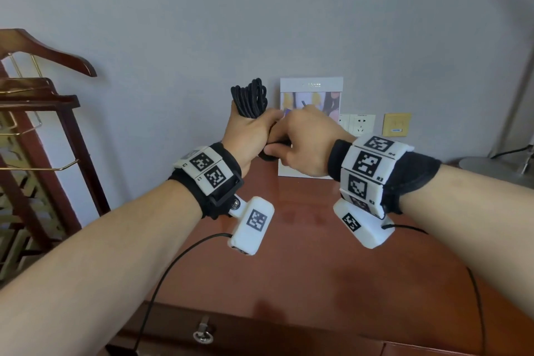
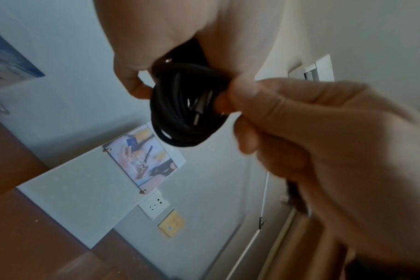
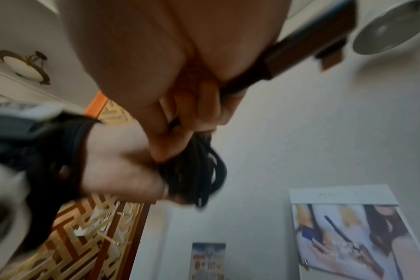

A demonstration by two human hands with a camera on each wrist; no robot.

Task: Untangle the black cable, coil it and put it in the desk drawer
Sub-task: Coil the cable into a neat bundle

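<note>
The black cable (image 1: 250, 98) is bunched into a coil of several loops, held up above the desk. My left hand (image 1: 248, 136) grips the coil around its middle, loops sticking out above the fist. My right hand (image 1: 300, 143) meets it from the right and pinches the coil's lower part. In the left wrist view the black cable (image 2: 185, 113) hangs as a round bundle with a plug end showing inside it, and right-hand fingers (image 2: 259, 98) pinch its edge. In the right wrist view the black cable (image 3: 201, 176) shows blurred below the curled fingers. The desk drawer (image 1: 260, 335) sits shut at the bottom, with a ring pull (image 1: 203, 336).
The red-brown desk (image 1: 318, 254) runs to the wall. A framed picture stand (image 1: 310, 95) leans against the wall behind the hands, wall sockets (image 1: 361, 124) beside it. A wooden valet stand (image 1: 37, 130) is at the left, a lamp base (image 1: 491, 166) at the right. Wrist camera wires trail over the desk.
</note>
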